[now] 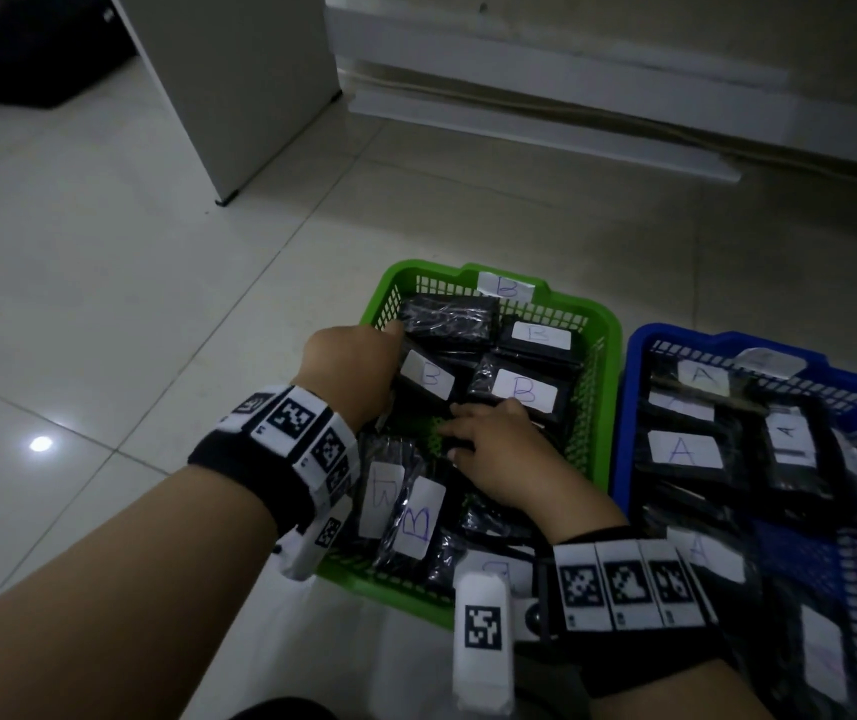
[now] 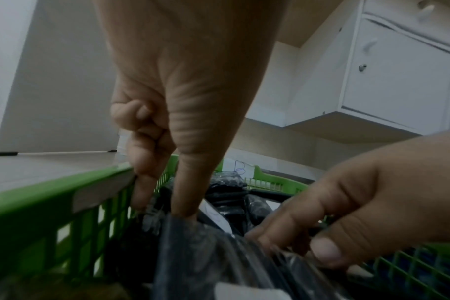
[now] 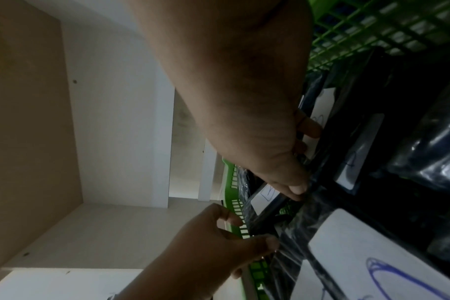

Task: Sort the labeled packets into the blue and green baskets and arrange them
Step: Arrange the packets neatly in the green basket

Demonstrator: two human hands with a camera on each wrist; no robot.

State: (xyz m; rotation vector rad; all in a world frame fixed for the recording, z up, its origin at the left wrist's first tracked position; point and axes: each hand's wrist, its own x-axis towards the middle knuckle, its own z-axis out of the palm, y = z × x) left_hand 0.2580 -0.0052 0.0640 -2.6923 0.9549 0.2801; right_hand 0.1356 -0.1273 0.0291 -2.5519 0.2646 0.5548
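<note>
The green basket [image 1: 608, 324] holds several black packets with white B labels. To its right, the blue basket [image 1: 634, 345] holds several packets labelled A [image 1: 683, 449]. My left hand [image 1: 390, 356] reaches in by the green basket's left wall [image 2: 39, 194]. It pinches the edge of a B packet [image 1: 426, 376] between thumb and curled fingers [image 2: 141, 182]. My right hand [image 1: 468, 433] lies in the middle of the green basket. Its fingers [image 3: 297, 188] stretch out onto packet edges, next to another B packet [image 1: 522, 389]. The two hands are close together.
Both baskets stand side by side on a pale tiled floor [image 1: 104, 304]. A white cabinet panel [image 1: 239, 85] rises at the back left, and a white cupboard base [image 1: 571, 96] runs along the back. Bare floor lies left of the green basket.
</note>
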